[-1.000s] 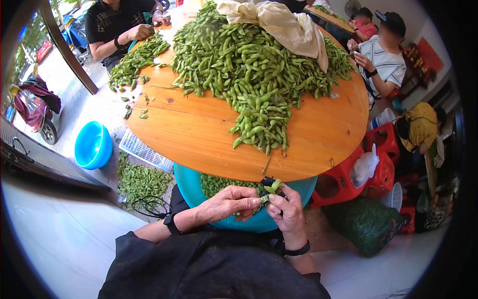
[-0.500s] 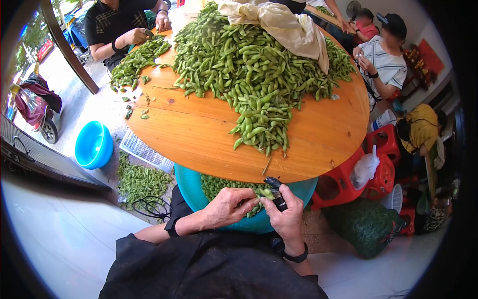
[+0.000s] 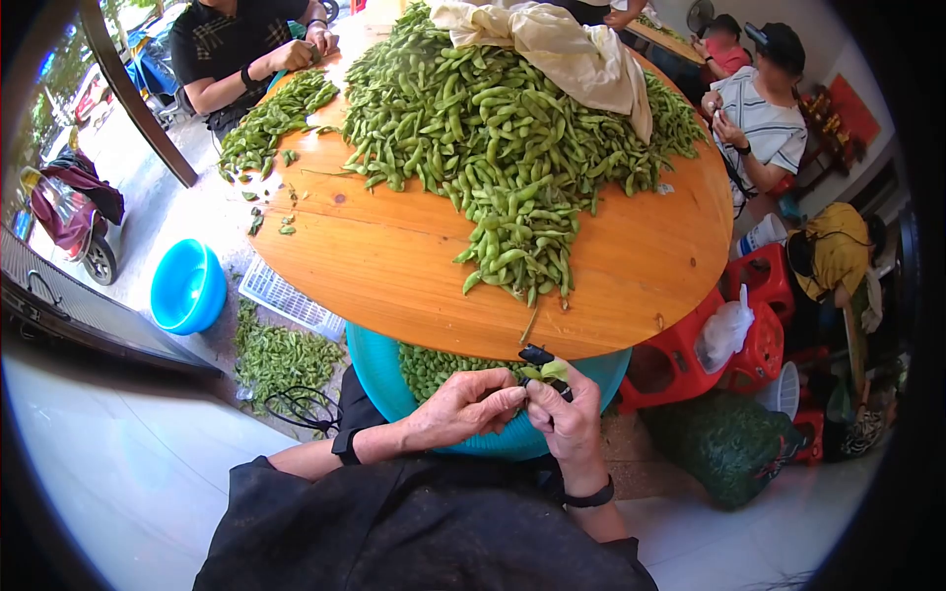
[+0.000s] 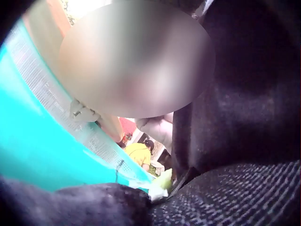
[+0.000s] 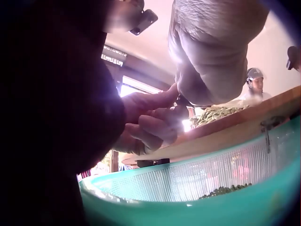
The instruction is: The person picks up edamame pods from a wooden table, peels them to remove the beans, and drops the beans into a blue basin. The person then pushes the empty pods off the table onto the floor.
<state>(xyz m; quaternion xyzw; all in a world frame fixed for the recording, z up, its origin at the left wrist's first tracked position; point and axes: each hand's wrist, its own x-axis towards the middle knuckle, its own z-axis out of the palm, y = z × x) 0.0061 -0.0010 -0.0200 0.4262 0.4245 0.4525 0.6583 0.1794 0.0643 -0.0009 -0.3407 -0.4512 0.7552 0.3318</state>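
Observation:
In the head view, the right hand point(image 3: 569, 419) grips a green pod point(image 3: 552, 370) between thumb and fingers, with black wrappings on its fingers. The left hand point(image 3: 466, 405) meets it from the left, its thumb and index finger pinching the pod's near end. Both hands are over a teal basin point(image 3: 367, 364) holding green beans point(image 3: 430, 372), just off the edge of the wooden table point(image 3: 394, 256). In the right wrist view, the left hand point(image 5: 153, 122) has curled fingers and its thumb tip against the right hand point(image 5: 214, 52).
A large heap of pods point(image 3: 493, 128) and a pale cloth point(image 3: 552, 54) lie on the table. At left are a blue basin point(image 3: 187, 286), a white crate point(image 3: 291, 300) and pods on the floor point(image 3: 281, 360). Red stools point(image 3: 670, 355) and a green sack point(image 3: 724, 443) stand right. Several people sit around.
Half a second ago the hands were slightly apart around the pod; now their thumbs meet. The right hand's fingers have curled in closer, and the pod has tilted outward.

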